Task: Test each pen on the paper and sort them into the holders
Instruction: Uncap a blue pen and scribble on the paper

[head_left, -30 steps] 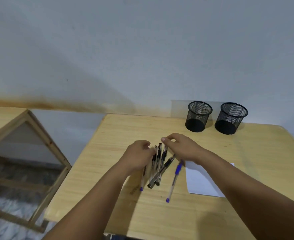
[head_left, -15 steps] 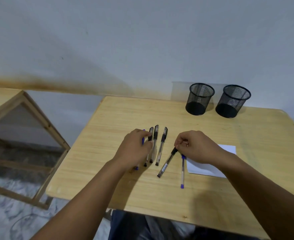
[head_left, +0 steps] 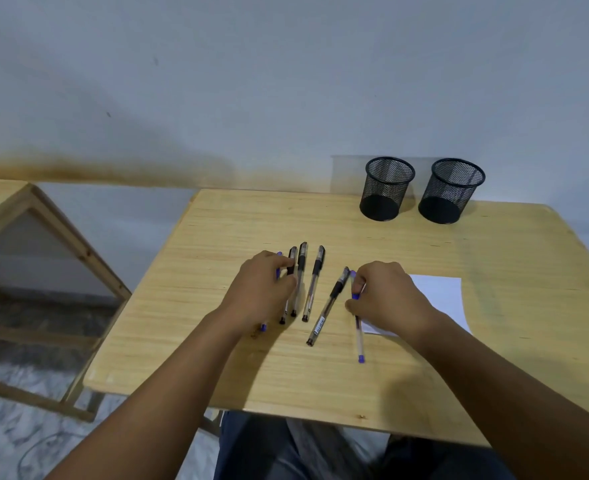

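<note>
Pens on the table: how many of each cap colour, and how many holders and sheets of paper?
Black pens: 4
Blue pens: 2, one mostly hidden under the left hand
Mesh holders: 2
Sheets of paper: 1
Total: 9
</note>
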Available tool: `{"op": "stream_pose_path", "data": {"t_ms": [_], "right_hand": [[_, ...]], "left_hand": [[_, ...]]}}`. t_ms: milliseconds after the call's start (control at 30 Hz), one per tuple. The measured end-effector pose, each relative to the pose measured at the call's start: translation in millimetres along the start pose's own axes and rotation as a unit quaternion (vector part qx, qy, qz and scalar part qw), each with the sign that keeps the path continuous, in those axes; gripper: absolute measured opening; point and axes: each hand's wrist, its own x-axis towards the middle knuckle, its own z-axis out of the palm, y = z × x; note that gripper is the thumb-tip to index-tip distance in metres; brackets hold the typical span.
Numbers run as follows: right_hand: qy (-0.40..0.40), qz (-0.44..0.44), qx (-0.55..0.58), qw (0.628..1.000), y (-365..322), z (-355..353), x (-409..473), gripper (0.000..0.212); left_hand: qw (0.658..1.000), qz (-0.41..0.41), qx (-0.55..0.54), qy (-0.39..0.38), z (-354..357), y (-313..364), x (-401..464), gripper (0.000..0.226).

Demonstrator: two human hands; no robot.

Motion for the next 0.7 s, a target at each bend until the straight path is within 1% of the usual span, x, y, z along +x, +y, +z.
{"op": "stream_pose_path", "data": {"t_ms": [133,200,300,433,500,633,700], "right_hand": [[-0.026,0.040,0.055,0.997,-2,-9,-1,0.010],[-0.039,0.033,0.079,0.996,-1,-16,-4,0.007],[-0.049,0.012,0.117,0.992,1,-26,-12,0.004],[-0.061,-0.017,0.152,0.986,9,-40,-23,0.009],[-0.058,-0.030,0.154,0.986,15,-45,-27,0.013],[-0.026,-0.042,0.142,0.989,29,-52,-30,0.019],[-0.010,-0.051,0.125,0.991,36,-55,-30,0.020]], "left_hand": [[1.000,0.021,0.008,0.012,-1,6,1,0.037],[0.999,0.048,0.005,0.021,-3,10,1,0.035],[0.994,0.111,-0.003,0.024,-4,21,0,0.034],[0.982,0.186,-0.007,-0.016,2,36,1,0.040],[0.978,0.203,0.008,-0.037,6,43,3,0.041],[0.975,0.213,0.000,-0.068,14,54,9,0.022],[0.971,0.231,-0.006,-0.067,17,61,9,0.019]]}}
